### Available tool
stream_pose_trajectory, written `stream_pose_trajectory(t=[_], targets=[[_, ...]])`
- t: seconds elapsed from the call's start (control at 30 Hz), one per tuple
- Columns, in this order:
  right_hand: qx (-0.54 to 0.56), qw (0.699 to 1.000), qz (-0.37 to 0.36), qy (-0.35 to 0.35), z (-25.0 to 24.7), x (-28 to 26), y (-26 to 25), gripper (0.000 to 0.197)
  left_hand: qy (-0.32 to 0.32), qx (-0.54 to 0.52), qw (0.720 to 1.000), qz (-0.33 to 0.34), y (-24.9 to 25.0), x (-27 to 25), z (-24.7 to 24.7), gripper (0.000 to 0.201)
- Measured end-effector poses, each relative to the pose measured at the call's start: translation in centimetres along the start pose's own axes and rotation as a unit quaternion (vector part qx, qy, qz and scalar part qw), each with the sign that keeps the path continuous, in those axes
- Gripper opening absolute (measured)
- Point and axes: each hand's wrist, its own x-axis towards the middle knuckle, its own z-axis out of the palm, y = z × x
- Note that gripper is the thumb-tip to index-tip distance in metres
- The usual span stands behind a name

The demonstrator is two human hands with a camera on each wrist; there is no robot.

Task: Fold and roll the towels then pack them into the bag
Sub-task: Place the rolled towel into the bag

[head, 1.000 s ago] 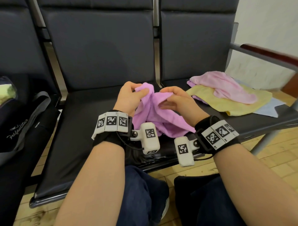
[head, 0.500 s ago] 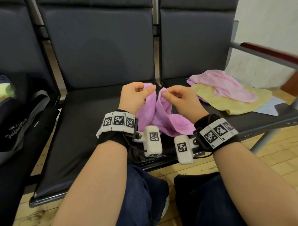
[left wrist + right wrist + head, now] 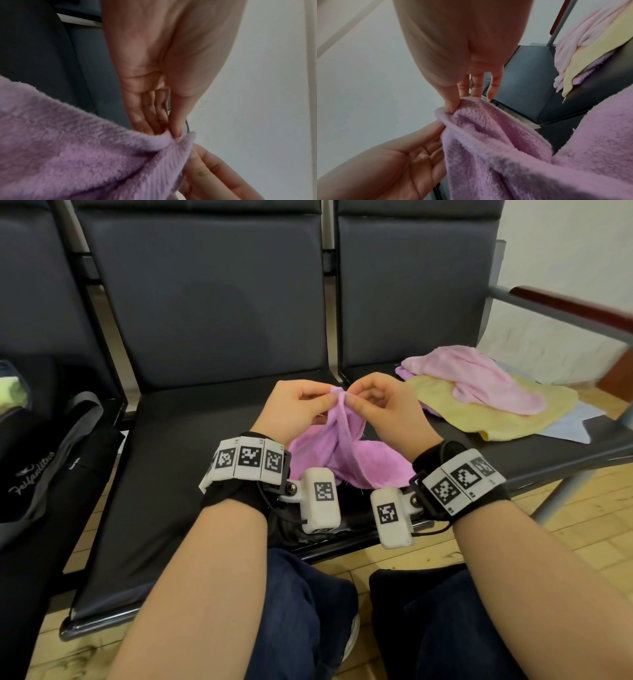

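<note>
A purple towel (image 3: 346, 453) hangs bunched over the front of the middle seat, held up by both hands. My left hand (image 3: 301, 409) pinches its top corner between thumb and fingers; the left wrist view shows that pinch on the purple towel (image 3: 96, 159). My right hand (image 3: 376, 405) pinches the same top edge right beside it, thumb pressed on the purple towel (image 3: 496, 135). A black bag (image 3: 37, 460) with a grey strap sits on the left seat.
On the right seat lies a pile of towels: pink (image 3: 479, 378) on top, yellow (image 3: 507, 419) under it, light blue (image 3: 568, 426) at the bottom. A red-topped metal armrest (image 3: 565, 306) stands at the right. The dark middle seat (image 3: 178, 474) spreads out to the left of the hands.
Both hands have come together, and the grips have shifted along the purple towel to one top corner. The towel now hangs narrower below the fingers.
</note>
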Motion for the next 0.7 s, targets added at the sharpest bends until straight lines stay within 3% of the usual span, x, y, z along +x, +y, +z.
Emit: stream_pose_trajectory(t=[0.23,0.4,0.63,0.7], targets=[[-0.025,0.999,0.003,0.033,0.1,0.0,0.2,0.012,-0.033,-0.036,0.998,-0.035,0.5,-0.2,0.5,0.013],[-0.007,0.999,0.014,0.037,-0.1,0.0,-0.1,0.013,-0.022,-0.035,0.999,-0.033,0.5,-0.1,0.4,0.013],[0.060,0.998,0.026,-0.019,-0.7,-0.1,-0.1,0.005,-0.042,0.023,0.999,-0.021,0.5,-0.3,-0.5,0.013],[0.104,0.992,0.052,-0.044,-1.0,-0.1,0.1,0.014,-0.055,0.034,0.998,-0.020,0.5,-0.3,-0.8,0.016]])
